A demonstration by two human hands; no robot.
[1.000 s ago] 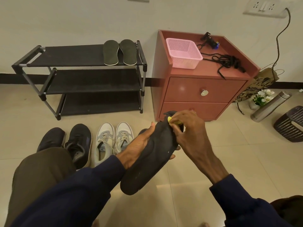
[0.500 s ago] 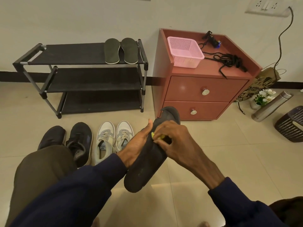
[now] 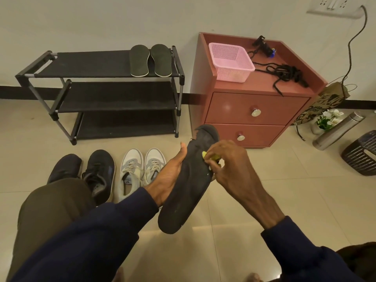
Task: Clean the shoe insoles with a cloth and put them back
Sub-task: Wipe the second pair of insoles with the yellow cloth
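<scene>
My left hand (image 3: 169,176) holds a dark insole (image 3: 187,190) from underneath, tilted with its toe end up and away from me. My right hand (image 3: 230,167) presses a small yellow cloth (image 3: 210,156) against the upper part of that insole; most of the cloth is hidden under my fingers. Two more dark insoles (image 3: 150,60) lie side by side on the top shelf of the black shoe rack (image 3: 91,66). A pair of dark shoes (image 3: 87,171) and a pair of white sneakers (image 3: 140,169) stand on the floor below my left arm.
A red two-drawer cabinet (image 3: 252,106) stands right of the rack, carrying a pink basket (image 3: 231,62) and black laces (image 3: 284,74). A steel bottle (image 3: 337,131), a small flower pot (image 3: 327,121), a paper bag (image 3: 323,102) and a dark woven basket (image 3: 362,153) sit at the far right.
My right hand slid the yellow cloth down the insole from the toe, then back up toward it. The left hand kept holding the insole, whose toe end now shows above my fingers.
</scene>
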